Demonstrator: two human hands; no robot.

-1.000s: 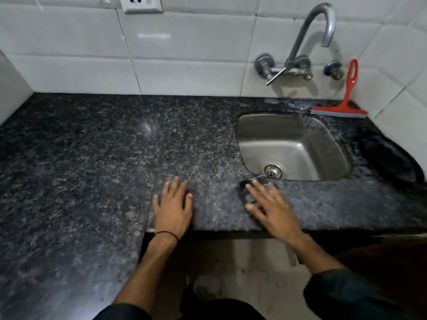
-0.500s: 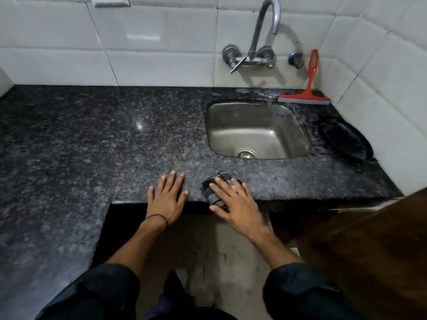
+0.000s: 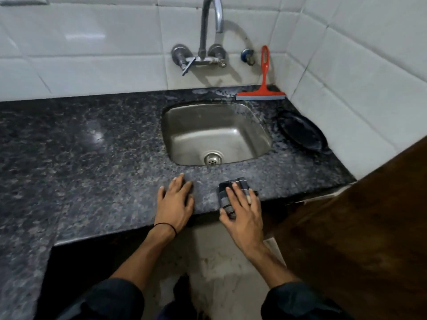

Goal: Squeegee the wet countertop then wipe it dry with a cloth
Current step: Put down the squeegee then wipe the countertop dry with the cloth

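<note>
The dark speckled granite countertop (image 3: 97,162) runs along a white tiled wall. A folded dark checked cloth (image 3: 227,195) lies at the counter's front edge, in front of the sink, and my right hand (image 3: 242,211) presses flat on it with fingers spread. Left of it, my left hand (image 3: 176,202) rests palm down on the bare stone, holding nothing. The red squeegee (image 3: 262,92) stands behind the sink, its blade on the counter and its handle leaning on the wall. A wet patch shows on the stone beside its blade.
A steel sink (image 3: 215,135) is set into the counter under a wall tap (image 3: 205,49). A black round pan (image 3: 300,132) lies right of the sink near the corner. A brown wooden surface (image 3: 369,227) closes the right side.
My right hand has slid the cloth to the right along the front edge, away from my left hand. The view has shifted right and drawn back.
</note>
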